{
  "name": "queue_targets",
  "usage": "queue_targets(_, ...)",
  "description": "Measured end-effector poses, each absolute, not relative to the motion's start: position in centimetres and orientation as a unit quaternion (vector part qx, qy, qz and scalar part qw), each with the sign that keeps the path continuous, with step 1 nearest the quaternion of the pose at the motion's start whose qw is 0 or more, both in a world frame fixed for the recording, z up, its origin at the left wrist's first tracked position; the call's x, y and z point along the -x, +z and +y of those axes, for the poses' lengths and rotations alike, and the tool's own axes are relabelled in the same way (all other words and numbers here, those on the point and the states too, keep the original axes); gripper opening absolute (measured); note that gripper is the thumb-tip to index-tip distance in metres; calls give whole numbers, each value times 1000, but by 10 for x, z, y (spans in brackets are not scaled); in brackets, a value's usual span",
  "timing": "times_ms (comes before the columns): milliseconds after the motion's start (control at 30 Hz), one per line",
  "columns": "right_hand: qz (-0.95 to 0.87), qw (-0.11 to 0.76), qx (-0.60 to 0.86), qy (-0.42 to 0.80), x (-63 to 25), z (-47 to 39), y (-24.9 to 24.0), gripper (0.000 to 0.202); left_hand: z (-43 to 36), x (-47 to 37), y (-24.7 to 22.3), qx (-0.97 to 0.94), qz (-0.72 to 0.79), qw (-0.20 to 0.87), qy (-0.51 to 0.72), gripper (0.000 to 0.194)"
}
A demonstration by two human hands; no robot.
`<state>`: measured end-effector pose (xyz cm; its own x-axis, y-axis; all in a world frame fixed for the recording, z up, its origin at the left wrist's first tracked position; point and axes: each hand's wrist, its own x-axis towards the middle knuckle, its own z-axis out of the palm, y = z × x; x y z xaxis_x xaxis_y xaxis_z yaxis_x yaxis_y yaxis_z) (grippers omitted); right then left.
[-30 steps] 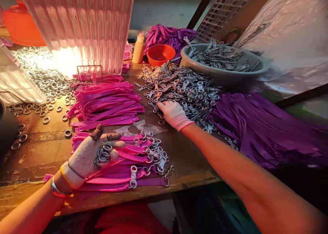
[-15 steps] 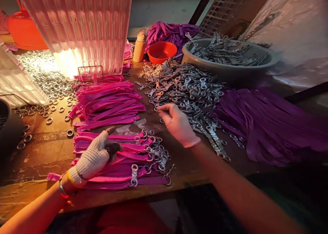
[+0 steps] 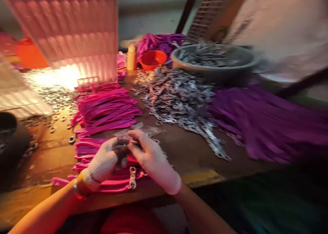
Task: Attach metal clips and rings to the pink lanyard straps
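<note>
Above a row of pink straps (image 3: 87, 152) my two hands meet, fingertips against fingertips. My left hand (image 3: 105, 160), in a dotted white fingerless glove with dark fingertips bare, is closed in a pinch. My right hand (image 3: 152, 158), in a thin pale glove, is also closed, thumb and forefinger together. Whatever lies between the fingers is hidden and blurred. Just below them a silver metal link (image 3: 132, 177) rests across the straps. More metal links show partly behind the right hand.
A second bundle of pink straps (image 3: 107, 111) lies farther back. To the right are a heap of metal links (image 3: 179, 93), a grey basin (image 3: 212, 68) of links and purple straps (image 3: 261, 124). Loose rings, a dark bucket (image 3: 15, 148) and translucent corrugated panels (image 3: 84, 39) stand left.
My right hand has moved left and nearer, from the edge of the link heap to my left hand. The left fingers have drawn together. The whole view has shifted slightly.
</note>
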<state>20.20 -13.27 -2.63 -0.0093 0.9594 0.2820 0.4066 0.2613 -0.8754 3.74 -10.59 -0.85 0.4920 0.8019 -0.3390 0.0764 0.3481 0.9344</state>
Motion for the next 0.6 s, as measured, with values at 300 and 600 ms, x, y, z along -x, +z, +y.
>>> queue_targets(300, -724, 389, 473, 317, -212, -138, -51, 38, -109, -28, -7, -375, 292, 845, 247, 61)
queue_targets(600, -770, 344, 498, 201, -223, -134, -72, 33, -112, -21, -34, -547, 471, 606, 334, 44)
